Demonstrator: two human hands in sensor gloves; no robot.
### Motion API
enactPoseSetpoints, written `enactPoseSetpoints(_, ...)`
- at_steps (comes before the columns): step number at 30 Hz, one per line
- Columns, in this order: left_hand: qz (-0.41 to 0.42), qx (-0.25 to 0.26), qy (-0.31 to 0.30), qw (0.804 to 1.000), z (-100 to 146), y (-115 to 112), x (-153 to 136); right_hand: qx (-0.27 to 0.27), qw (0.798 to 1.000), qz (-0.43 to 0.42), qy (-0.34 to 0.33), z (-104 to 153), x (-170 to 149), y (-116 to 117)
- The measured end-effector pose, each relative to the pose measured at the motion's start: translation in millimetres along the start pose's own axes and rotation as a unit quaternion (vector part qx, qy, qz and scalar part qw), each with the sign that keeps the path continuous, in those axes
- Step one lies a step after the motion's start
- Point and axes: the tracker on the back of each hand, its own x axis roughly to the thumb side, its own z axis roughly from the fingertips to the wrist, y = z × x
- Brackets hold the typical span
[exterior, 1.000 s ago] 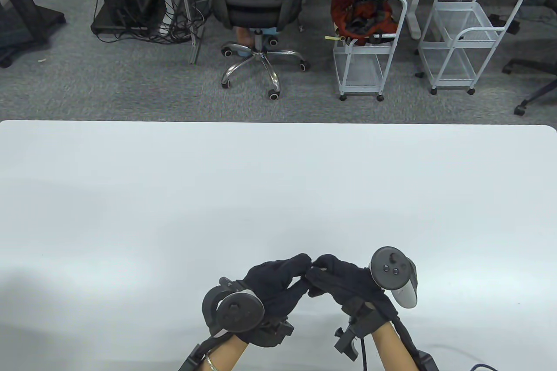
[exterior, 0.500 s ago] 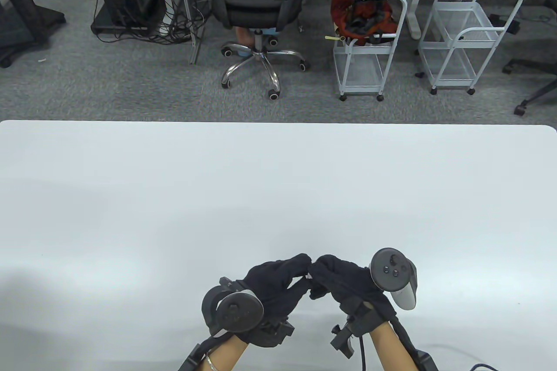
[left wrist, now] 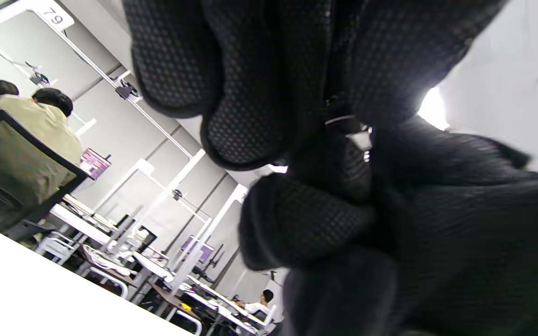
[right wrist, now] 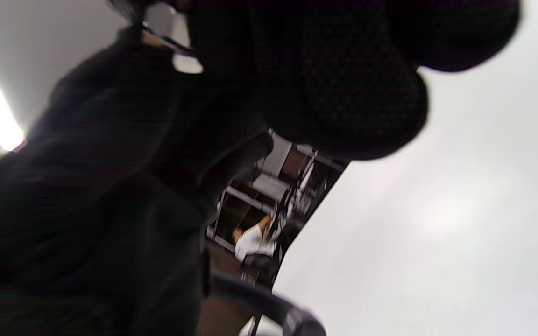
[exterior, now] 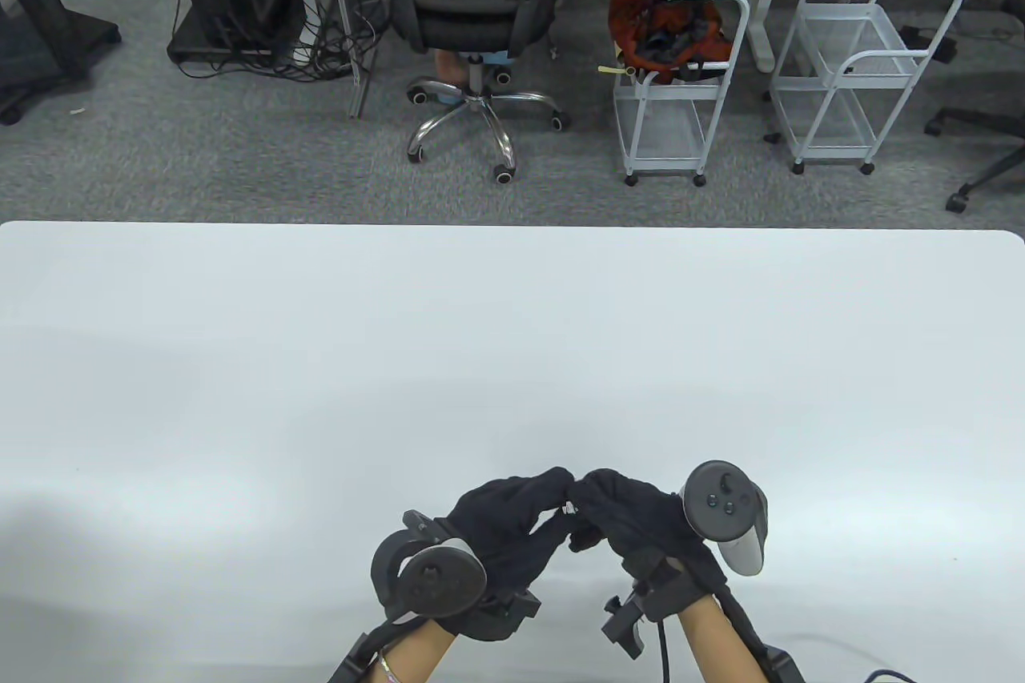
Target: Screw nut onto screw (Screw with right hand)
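Where the table view looks down, the left hand [exterior: 512,515] and the right hand [exterior: 633,515] are seen brought together fingertip to fingertip above the near edge of the white bench [exterior: 512,347], lifted clear of it. Between the two sets of fingers a tiny pale glint is caught – judged to be the screw [exterior: 570,508] – and it is held in the air, not laid on the bench. The meeting of the hands is judged to serve the threading: one hand steadies, the other turns.

From the left wrist view, the gloved fingers [left wrist: 245,93] are seen curled closely around a small silvery metal part [left wrist: 360,138], with a thin bright ring edge showing just above it; whether that is screw head or nut cannot be told. The left hand is clenched in a pinch on this metal piece.

From the right wrist view, much is blurred. The right fingers [right wrist: 343,93] are bunched tight at the top, and a small pale metal bit [right wrist: 187,64] – probably the nut – shows at their edge. A grasp on it is judged likely, though the contact itself is hidden.
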Motion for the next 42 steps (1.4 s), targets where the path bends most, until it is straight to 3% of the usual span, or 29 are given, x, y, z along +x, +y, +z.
enactPoseSetpoints(2,0.0,-0.001,0.0,1.0,-0.7,0.3,-0.2,-0.009,1.0,-0.006,0.007,0.7,0.2,0.4)
enactPoseSetpoints(4,0.004,-0.006,0.01,1.0,-0.8,-0.7,-1.9,0.016,1.0,0.002,0.01,0.0,-0.8,-1.1)
enactPoseSetpoints(8,0.004,-0.008,0.016,1.0,-0.6,-1.1,-5.5,0.116,0.993,-0.009,0.019,-2.6,-1.8,-2.1)
enactPoseSetpoints(12,-0.007,-0.004,0.0,1.0,-0.3,-0.7,-2.7,0.03,0.999,-0.015,0.015,-1.2,-4.0,0.2)
enactPoseSetpoints(15,0.0,-0.007,0.008,1.0,-0.2,-1.7,-3.2,0.005,1.0,-0.015,0.02,-0.1,-5.0,1.2)
enactPoseSetpoints(18,0.007,-0.008,0.017,1.0,-0.2,-2.1,-5.1,0.031,0.999,-0.001,0.018,-0.7,-3.8,-1.2)
enactPoseSetpoints(21,0.0,-0.002,0.015,1.0,-0.5,-0.1,-5.6,0.117,0.992,-0.031,0.019,-2.7,-2.2,-1.9)
enactPoseSetpoints(22,0.001,-0.002,0.013,1.0,-0.4,0.2,-5.1,0.124,0.992,-0.025,0.016,-2.7,-2.4,-2.3)
enactPoseSetpoints(28,0.021,-0.001,0.022,1.0,0.0,-0.2,-6.5,-0.005,1.0,-0.009,0.004,0.0,-2.5,2.3)
enactPoseSetpoints(36,0.0,-0.029,0.019,0.999,-1.0,-6.2,-10.6,0.0,0.999,0.023,0.027,-0.1,-4.0,-0.8)
enactPoseSetpoints(42,-0.055,-0.081,0.025,0.995,-2.2,-7.9,-27.0,-0.015,0.986,0.163,0.028,-0.4,-3.4,-2.6)
